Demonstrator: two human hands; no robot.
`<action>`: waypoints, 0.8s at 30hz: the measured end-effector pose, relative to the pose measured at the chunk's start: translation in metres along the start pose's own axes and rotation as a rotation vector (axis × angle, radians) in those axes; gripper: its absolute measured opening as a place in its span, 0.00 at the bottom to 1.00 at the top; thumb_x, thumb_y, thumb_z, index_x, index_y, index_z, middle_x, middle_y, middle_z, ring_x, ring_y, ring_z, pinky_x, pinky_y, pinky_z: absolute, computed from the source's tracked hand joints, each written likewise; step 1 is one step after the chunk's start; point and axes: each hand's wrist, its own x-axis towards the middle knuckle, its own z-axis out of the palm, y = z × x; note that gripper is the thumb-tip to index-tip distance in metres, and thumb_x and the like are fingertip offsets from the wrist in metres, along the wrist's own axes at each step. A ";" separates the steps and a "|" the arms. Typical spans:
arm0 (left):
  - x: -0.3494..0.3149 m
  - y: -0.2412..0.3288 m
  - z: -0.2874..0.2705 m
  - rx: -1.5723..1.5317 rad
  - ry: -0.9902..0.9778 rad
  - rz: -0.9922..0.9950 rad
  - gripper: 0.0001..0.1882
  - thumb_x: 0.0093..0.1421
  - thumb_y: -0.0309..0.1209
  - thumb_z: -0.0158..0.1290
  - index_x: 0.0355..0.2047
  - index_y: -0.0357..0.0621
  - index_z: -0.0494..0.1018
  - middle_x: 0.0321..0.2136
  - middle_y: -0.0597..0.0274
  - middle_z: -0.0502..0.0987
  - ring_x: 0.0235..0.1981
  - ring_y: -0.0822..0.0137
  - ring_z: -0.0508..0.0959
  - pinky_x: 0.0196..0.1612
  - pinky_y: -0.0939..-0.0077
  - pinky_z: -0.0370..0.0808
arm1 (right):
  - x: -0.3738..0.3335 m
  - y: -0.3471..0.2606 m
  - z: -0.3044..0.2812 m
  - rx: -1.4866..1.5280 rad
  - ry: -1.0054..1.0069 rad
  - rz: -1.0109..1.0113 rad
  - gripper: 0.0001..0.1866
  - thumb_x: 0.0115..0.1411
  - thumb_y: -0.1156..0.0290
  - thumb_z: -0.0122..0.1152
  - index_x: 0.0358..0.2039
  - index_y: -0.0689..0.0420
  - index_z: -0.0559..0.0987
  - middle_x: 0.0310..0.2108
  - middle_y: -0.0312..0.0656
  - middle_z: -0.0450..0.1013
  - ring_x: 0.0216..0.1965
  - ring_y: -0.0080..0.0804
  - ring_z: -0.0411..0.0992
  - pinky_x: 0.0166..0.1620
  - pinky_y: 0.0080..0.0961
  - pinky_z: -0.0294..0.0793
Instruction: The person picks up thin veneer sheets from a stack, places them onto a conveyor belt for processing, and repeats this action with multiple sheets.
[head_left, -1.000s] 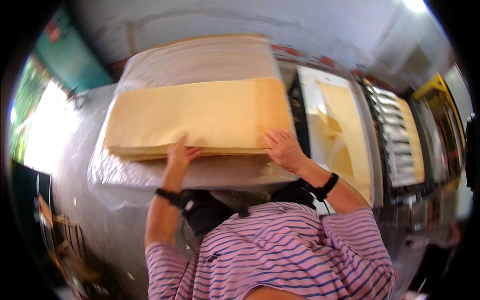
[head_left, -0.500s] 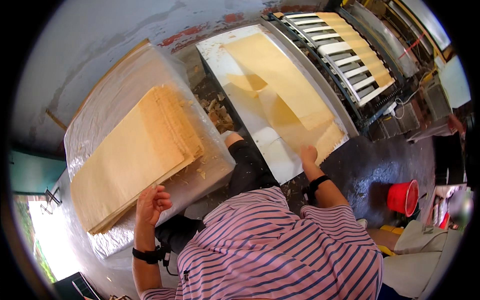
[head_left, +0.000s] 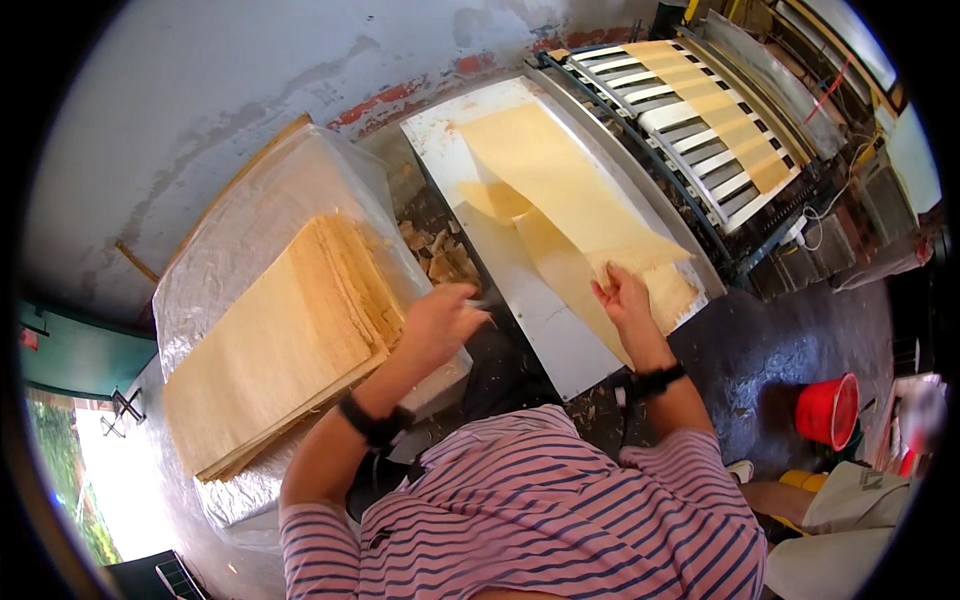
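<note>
Thin wood veneer sheets (head_left: pixel 560 170) lie on the white-topped table (head_left: pixel 530 325) ahead of me, one over another, partly folded and rippled. My right hand (head_left: pixel 628 297) is at their near end, with its fingers closed on the edge of a veneer sheet. My left hand (head_left: pixel 443 325), a little blurred, hangs in the air over the gap between the table and the veneer stack (head_left: pixel 275 345). Its fingers are partly bent and apart, with no sheet in them. The stack lies on a plastic-wrapped block to my left, its ragged ends toward the table.
Wood scraps (head_left: pixel 440 255) fill the gap beyond my left hand. A slatted rack (head_left: pixel 690 130) with a veneer strip stands past the table. On the floor at right is a red bucket (head_left: pixel 828 412). Part of another person (head_left: pixel 860 500) shows at lower right.
My left hand has moved from the near edge of the stack right and forward to the gap. My right hand has shifted slightly along the veneer's near end, where a corner now lifts.
</note>
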 end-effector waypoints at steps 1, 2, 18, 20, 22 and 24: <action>0.010 0.001 0.010 0.156 0.091 0.178 0.22 0.43 0.33 0.55 0.38 0.38 0.66 0.35 0.48 0.69 0.36 0.57 0.71 0.38 0.71 0.68 | -0.033 -0.004 0.014 -0.025 0.002 -0.023 0.05 0.48 0.76 0.53 0.25 0.56 0.67 0.22 0.34 0.66 0.24 0.26 0.66 0.33 0.33 0.71; 0.019 0.009 0.021 0.214 0.083 0.224 0.24 0.41 0.33 0.56 0.39 0.38 0.65 0.39 0.47 0.66 0.41 0.55 0.67 0.42 0.69 0.65 | -0.056 -0.004 0.011 -0.050 -0.063 -0.022 0.05 0.48 0.75 0.53 0.26 0.57 0.67 0.23 0.34 0.67 0.24 0.25 0.66 0.32 0.33 0.72; 0.068 0.029 -0.005 -1.183 0.069 -0.008 0.10 0.51 0.33 0.44 0.27 0.42 0.72 0.25 0.62 0.73 0.26 0.69 0.73 0.32 0.78 0.69 | -0.150 0.009 0.009 -0.392 -0.710 0.309 0.32 0.49 0.64 0.55 0.52 0.58 0.54 0.46 0.46 0.60 0.45 0.40 0.63 0.38 0.35 0.69; 0.054 0.064 -0.080 -1.148 0.357 0.160 0.09 0.51 0.23 0.40 0.24 0.42 0.72 0.21 0.65 0.72 0.21 0.73 0.71 0.24 0.77 0.70 | -0.097 0.026 -0.009 -0.685 -0.427 0.222 0.29 0.52 0.62 0.49 0.52 0.57 0.54 0.49 0.47 0.56 0.46 0.41 0.60 0.42 0.37 0.65; 0.024 0.069 -0.132 -1.326 0.610 0.117 0.10 0.52 0.27 0.39 0.27 0.40 0.71 0.22 0.62 0.72 0.21 0.70 0.72 0.26 0.76 0.71 | -0.043 0.042 -0.017 -0.700 -0.304 0.221 0.31 0.50 0.61 0.51 0.52 0.56 0.52 0.50 0.45 0.54 0.47 0.40 0.59 0.43 0.40 0.62; 0.003 0.031 -0.178 -1.294 0.619 0.101 0.11 0.53 0.31 0.39 0.32 0.39 0.69 0.26 0.58 0.72 0.24 0.67 0.73 0.28 0.73 0.72 | -0.011 0.051 -0.005 -0.703 -0.398 0.210 0.31 0.51 0.60 0.51 0.53 0.55 0.52 0.51 0.43 0.54 0.48 0.40 0.59 0.43 0.41 0.61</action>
